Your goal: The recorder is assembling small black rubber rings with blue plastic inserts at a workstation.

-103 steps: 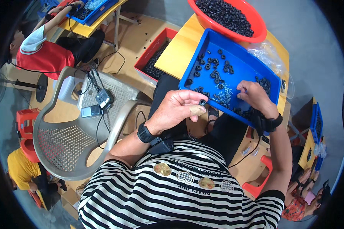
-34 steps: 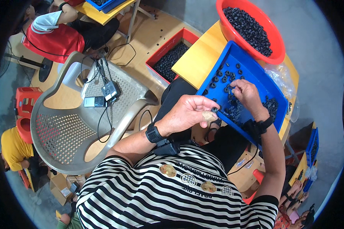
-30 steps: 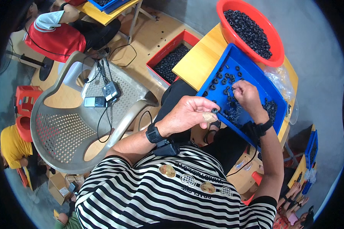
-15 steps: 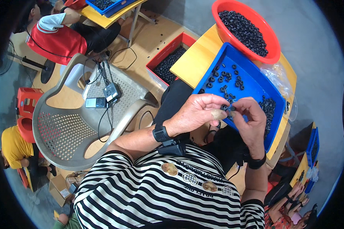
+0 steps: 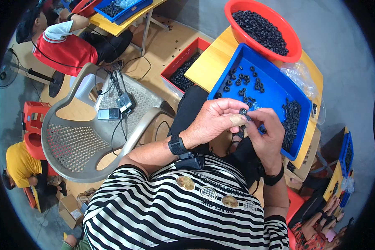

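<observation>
Over the near edge of a blue tray [image 5: 275,79], my two hands meet at the fingertips. My left hand [image 5: 218,121], its thumb covered in something tan, pinches a small black ring-shaped part [image 5: 243,111]. My right hand [image 5: 266,131] is closed thumb to finger against it, on a small dark piece [image 5: 248,118] mostly hidden by the fingers. Several loose black ring parts [image 5: 238,82] lie scattered in the tray's far left half. A heap of small dark pieces [image 5: 292,121] fills its right end.
Beyond the tray a red basin [image 5: 296,43] of black rings stands on the yellow table [image 5: 212,58], beside a clear plastic bag [image 5: 300,79]. A red box [image 5: 167,70] of black parts sits on the floor. To my left is a grey armchair [image 5: 66,143] with a device and cables. Other people work around.
The view has shifted slightly. My hands have drawn a little nearer to me, still together, and the ring part now shows upright above my left thumb.
</observation>
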